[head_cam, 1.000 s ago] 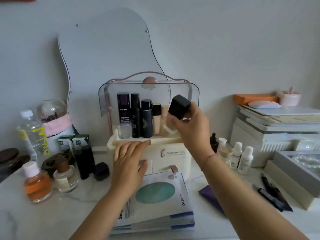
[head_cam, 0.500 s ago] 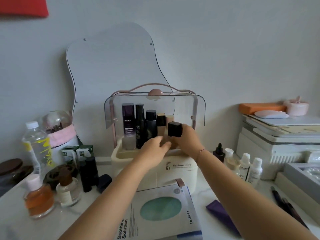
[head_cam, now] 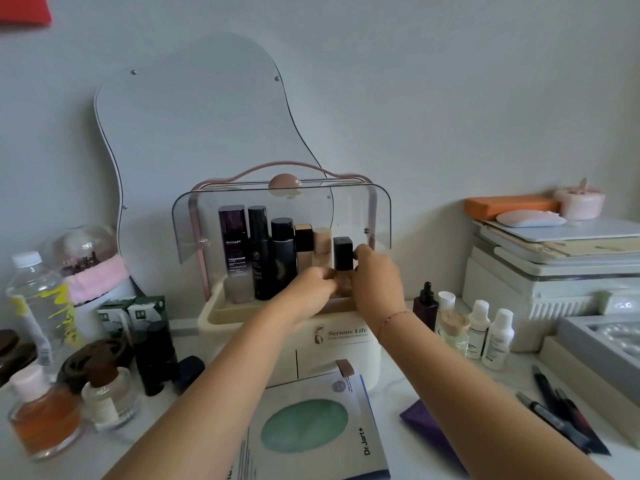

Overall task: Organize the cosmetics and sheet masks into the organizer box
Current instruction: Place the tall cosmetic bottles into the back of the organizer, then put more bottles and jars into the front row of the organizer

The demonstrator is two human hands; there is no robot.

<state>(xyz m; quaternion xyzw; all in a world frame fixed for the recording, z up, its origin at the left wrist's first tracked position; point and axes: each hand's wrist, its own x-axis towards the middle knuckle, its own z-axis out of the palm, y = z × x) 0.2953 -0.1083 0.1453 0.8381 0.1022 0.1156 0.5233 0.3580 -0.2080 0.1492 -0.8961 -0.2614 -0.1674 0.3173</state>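
1. I see a pale wall and a white marble-look counter [head_cam: 194,441] crowded with toiletries; a wavy-edged mirror [head_cam: 194,140] leans against the wall.
2. The cream organizer box [head_cam: 332,344] stands at the middle of the counter, its clear lid [head_cam: 349,209] swung up under a pink handle [head_cam: 277,168].
3. In its top tray I count a row of upright bottles: a purple-capped bottle [head_cam: 235,251] at the left, two black ones beside it, then two slim beige tubes.
4. The right hand [head_cam: 375,282] is wrapped around a black-capped foundation bottle [head_cam: 343,252] at the right end of that row, upright inside the tray; the fingers curl against the cap and body.
5. The left hand [head_cam: 306,296] is bunched with narrow fingers at the base of the same bottle, touching the right hand; I cannot tell whether it actually grips anything.
6. A stack of sheet masks [head_cam: 311,427] lies flat on the counter in front of the box, between my two forearms.
7. Right of the box stand a dark dropper bottle [head_cam: 425,306] and small white bottles [head_cam: 498,337]; left of it, an amber perfume bottle [head_cam: 45,417] and a clear water bottle [head_cam: 38,306].
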